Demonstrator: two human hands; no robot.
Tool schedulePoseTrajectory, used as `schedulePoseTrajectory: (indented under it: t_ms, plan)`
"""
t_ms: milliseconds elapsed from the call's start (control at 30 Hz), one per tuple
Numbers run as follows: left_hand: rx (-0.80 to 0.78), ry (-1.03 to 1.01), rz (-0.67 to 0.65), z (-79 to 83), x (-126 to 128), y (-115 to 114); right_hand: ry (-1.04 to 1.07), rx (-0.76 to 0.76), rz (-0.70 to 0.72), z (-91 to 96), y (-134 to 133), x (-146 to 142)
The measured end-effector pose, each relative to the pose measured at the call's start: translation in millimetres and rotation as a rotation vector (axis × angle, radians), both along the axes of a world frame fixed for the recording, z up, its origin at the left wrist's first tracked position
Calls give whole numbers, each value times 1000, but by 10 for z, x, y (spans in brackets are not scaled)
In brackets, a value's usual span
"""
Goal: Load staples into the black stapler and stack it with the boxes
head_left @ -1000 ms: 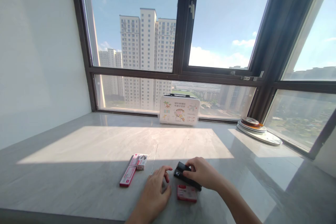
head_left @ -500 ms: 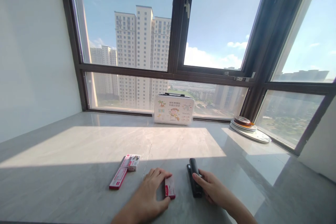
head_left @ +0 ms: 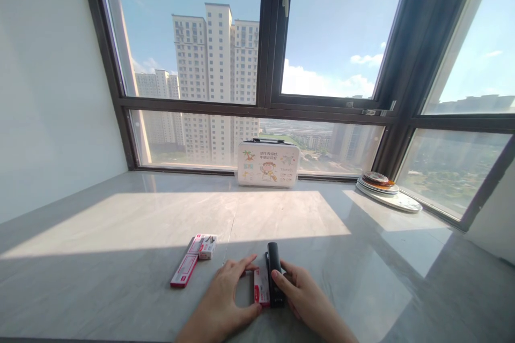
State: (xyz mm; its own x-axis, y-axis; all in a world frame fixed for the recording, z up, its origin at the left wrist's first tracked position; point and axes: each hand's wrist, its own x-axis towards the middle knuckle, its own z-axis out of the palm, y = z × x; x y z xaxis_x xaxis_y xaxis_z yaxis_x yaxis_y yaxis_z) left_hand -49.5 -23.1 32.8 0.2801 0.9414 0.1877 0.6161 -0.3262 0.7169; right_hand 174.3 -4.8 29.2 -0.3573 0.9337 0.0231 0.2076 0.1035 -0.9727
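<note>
My left hand [head_left: 229, 295] curves around a small red-and-white box [head_left: 261, 286] lying on the counter. Its thumb rests at the near end and a finger at the far end, while the index finger is stretched out above. My right hand [head_left: 296, 288] grips a black stapler [head_left: 274, 273] from the right, thumb on top. The stapler lies lengthwise right beside the box, its left side against or very close to it. To the left of my left hand, a long red-and-white box [head_left: 184, 271] lies beside a smaller white-and-red box [head_left: 207, 247].
A white carrying case [head_left: 268, 165] with cartoon prints stands against the window at the back. At the back right corner, several plates [head_left: 386, 198] are stacked. The grey marble counter [head_left: 120, 300] is partly sunlit, with a white wall [head_left: 52, 96] on the left.
My right hand has brought the stapler leftward, up beside the small box. My left index finger has lifted and stretched out. The long box and its neighbour stay in place.
</note>
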Motion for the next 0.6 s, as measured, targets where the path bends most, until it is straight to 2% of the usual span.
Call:
schedulePoseTrajectory:
  t_ms: [67, 133, 233, 333, 400, 467, 533, 600]
  plan:
    - [23, -37, -9, -7, -14, -22, -12, 10, -59, -60, 16, 14]
    - [110, -68, 43, -10, -128, -41, -17, 5, -130, -114, 29, 28]
    - [340, 8, 312, -83, -535, -57, -18, 0, -191, -177, 36, 46]
    - [461, 232, 610, -279, -1047, -88, -15, 20, -193, -214, 32, 60]
    - [488, 307, 600, -424, -1273, -135, -19, 30, -191, -222, 27, 65]
    - [493, 311, 520, -512, -1332, -203, -29, 29, -186, -216, 20, 68]
    - [463, 276, 433, -504, -1237, -273, -55, 37, -183, -200, 9, 68]
    - [378, 226, 339, -401, -1053, -319, -98, 63, -186, -174, -7, 66]
